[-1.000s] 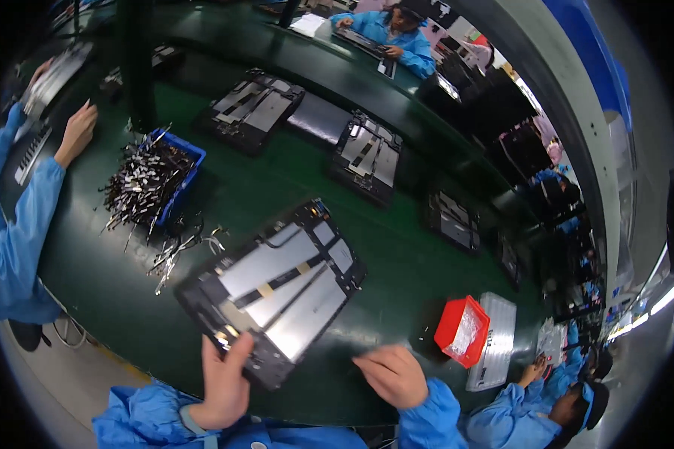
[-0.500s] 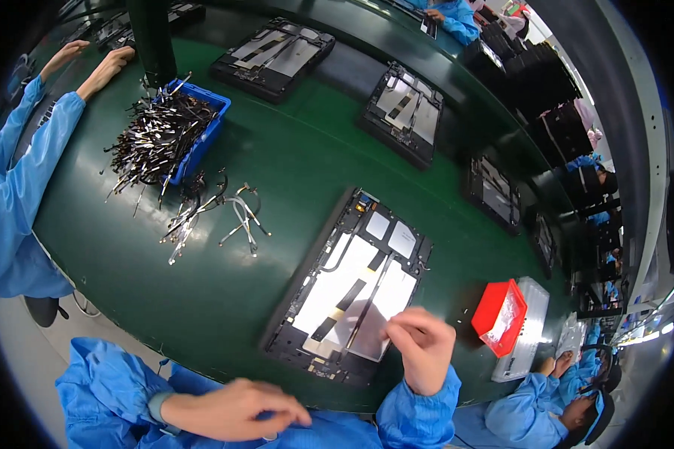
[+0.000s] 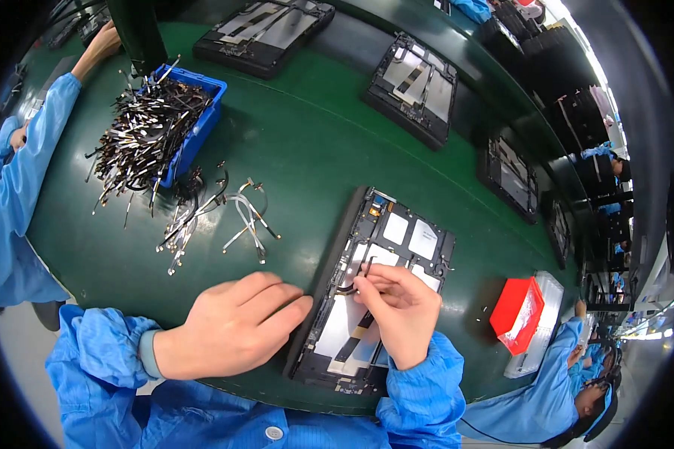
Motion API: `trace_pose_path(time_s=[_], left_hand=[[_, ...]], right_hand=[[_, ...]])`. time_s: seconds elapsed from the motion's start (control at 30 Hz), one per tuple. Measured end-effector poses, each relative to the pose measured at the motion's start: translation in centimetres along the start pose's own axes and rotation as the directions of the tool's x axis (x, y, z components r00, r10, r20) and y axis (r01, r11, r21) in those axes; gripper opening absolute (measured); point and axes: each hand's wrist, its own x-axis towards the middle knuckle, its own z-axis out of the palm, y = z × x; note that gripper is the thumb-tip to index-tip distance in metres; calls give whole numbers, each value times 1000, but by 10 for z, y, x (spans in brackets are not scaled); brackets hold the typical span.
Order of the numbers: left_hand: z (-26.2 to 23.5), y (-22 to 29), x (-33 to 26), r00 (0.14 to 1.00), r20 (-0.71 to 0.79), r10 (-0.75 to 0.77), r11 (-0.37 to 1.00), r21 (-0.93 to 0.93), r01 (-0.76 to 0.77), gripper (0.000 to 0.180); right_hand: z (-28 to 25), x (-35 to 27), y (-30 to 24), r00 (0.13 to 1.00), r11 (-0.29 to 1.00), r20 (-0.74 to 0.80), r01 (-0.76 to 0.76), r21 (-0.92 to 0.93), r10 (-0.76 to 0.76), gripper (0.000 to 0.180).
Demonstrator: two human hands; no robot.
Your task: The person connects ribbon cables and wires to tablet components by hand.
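Observation:
A flat black device point(image 3: 335, 372), its inside laid bare with silver panels and dark strips, lies on the green bench in front of me. My right hand point(image 3: 403, 310) is over its middle, thumb and fingers pinched on a thin black cable point(image 3: 369, 263). The cable curves down toward the device's left side; where it ends is hidden by the fingers. My left hand point(image 3: 243, 322) rests at the device's left edge, fingers loosely bent and a little apart, with nothing seen in them. Whether its fingertips touch the casing I cannot tell.
A blue bin point(image 3: 201, 135) heaped with short cables stands at the left, with loose cables point(image 3: 251, 217) before it. A red tray point(image 3: 518, 314) sits on a clear box point(image 3: 544, 329) at right. Similar devices point(image 3: 413, 86) line the far side. A co-worker's arm point(image 3: 41, 150) reaches in from the left.
My right hand has moved up the device, from its lower right to its middle, and now pinches the black cable. My left hand has risen from the bench's near edge to the device's left side.

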Motion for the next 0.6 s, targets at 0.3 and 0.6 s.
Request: trace_pose_path(time_s=[0.3, 0.6], left_hand=[[16, -13, 11, 956, -24, 292, 905, 329, -268, 32], [25, -19, 14, 946, -10, 324, 887, 351, -300, 30]], right_hand=[[6, -11, -9, 975, 936, -25, 204, -287, -220, 19], [6, -10, -8, 957, 901, 20, 281, -331, -291, 21]])
